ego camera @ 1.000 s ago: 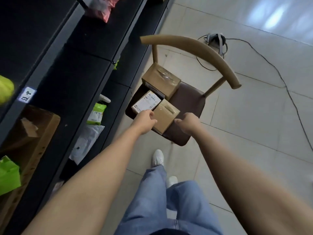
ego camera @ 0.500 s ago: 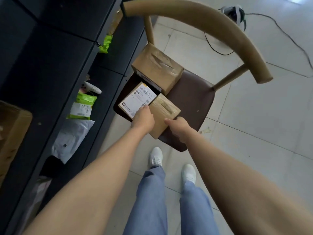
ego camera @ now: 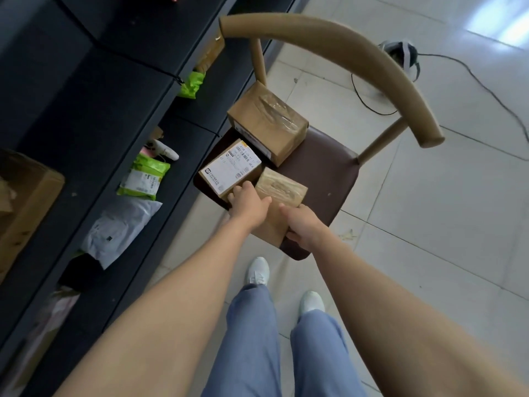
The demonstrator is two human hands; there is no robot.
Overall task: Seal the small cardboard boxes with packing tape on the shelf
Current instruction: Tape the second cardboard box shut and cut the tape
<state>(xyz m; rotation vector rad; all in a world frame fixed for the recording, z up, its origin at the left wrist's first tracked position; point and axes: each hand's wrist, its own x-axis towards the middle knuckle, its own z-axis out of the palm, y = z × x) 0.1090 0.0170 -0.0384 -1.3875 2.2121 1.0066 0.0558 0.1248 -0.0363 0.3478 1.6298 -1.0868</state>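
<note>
Right, head view only. Small plain box (ego camera: 282,189) is at centre frame, at the near edge of the chair seat (ego camera: 323,173). It touches the labelled box (ego camera: 229,170) on its left, and the bigger taped box (ego camera: 269,124) sits behind both.

Left grip (ego camera: 249,202) is closed on the plain box's left side, thumb on top, fingers hidden between the two boxes. Right grip (ego camera: 302,227) clamps the near right corner, thumb over, fingers tucked under. Can't tell if the box is off the seat yet, or if its top seam already has tape.

My read: this is the pick-up, taping not started. No tape roll in sight. Shelf (ego camera: 86,116) runs down the left of frame, green mailer (ego camera: 143,176) on it.

Next move: lift clear without dragging the labelled box, swing left to the shelf, seam up.
</note>
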